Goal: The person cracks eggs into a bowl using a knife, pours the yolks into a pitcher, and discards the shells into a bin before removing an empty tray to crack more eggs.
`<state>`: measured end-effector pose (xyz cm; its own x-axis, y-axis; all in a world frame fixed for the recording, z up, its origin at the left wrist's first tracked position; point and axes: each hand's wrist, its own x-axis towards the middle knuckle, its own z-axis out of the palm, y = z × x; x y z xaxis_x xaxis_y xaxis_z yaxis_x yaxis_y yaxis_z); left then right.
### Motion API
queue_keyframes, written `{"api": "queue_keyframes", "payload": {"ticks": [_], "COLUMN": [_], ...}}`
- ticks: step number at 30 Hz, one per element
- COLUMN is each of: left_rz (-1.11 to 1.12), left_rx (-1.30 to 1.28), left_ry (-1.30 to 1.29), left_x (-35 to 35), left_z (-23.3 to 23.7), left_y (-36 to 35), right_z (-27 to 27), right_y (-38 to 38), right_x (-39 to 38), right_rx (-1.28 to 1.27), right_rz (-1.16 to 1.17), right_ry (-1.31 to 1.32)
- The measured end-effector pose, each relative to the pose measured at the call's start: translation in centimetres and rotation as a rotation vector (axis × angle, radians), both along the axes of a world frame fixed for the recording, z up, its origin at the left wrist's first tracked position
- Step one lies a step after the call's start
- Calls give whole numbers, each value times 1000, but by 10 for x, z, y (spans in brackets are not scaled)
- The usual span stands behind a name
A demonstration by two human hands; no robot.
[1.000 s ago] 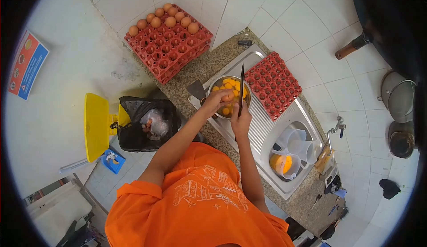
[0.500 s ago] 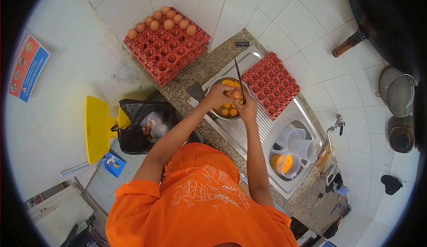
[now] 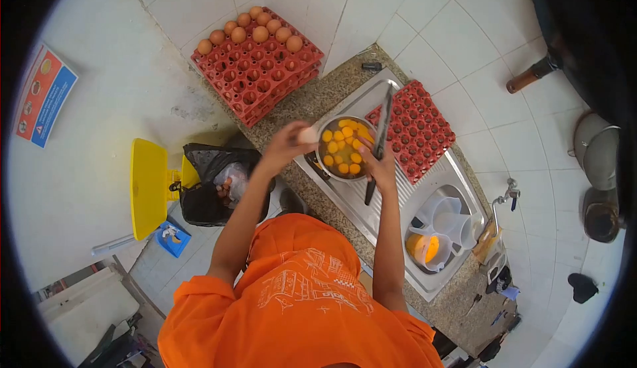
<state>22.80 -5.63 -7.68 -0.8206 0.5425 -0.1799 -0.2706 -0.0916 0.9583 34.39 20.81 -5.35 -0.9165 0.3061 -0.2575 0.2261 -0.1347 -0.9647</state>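
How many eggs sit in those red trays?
11 eggs on the corner stack: five along its upper left edge, four more at upper right, two further in. More may hide below.

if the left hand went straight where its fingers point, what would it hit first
Probably the metal bowl, with the pale eggshell in the left hand touching first; depth is unclear, so it might pass above.
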Motion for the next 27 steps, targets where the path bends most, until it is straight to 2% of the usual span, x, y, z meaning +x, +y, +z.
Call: {"api": "queue_keyframes", "payload": {"ticks": [2,4,5,7,9,11,13,15,16,18,21,22,24,25,27], "left_rz": [-31,79,80,318,341,389,415,275,282,-156,-258,-269,-35,-48,366], "left_rx": [-212,-685,-691,-559,-525,-529,-494,-782,-776,-1088,-997,-990,-788,-784,-410], "left_ry": [167,707,703,585,545,902,1140,1447,1452,1422,1441,1449,1282,1283,1218], "left_x": [3,9,5,-15,-54,-104,-172,-223,-230,-244,-290,-281,-252,-237,-205], "left_z": [10,47,62,82,89,87,59,42,51,66,36,46,60,59,55], "left_y": [-75,-126,-128,-122,-88,-41,1,27,29,35,41,39,31,33,38], "right_z": [-5,-8,-9,-16,-20,-13,-3,4,5,7,-2,-1,-2,-12,-39], "right_y": [8,21,25,28,24,14,5,1,2,5,15,16,17,16,11], "right_x": [21,38,43,40,30,17,8,8,12,24,51,59,72,76,78], "right_rx": [78,97,127,121,163,166,149,173,187,200,180,177,250,246,431], "right_rz": [-59,-74,-87,-108,-155,-128,-110,-92,-78,-74,-118,-132,-165,-175,-212], "right_ry": [-16,-46,-85,-96,-101,-83,-32,-14,-8,-8,-39,-39,-151,-157,-48]}}
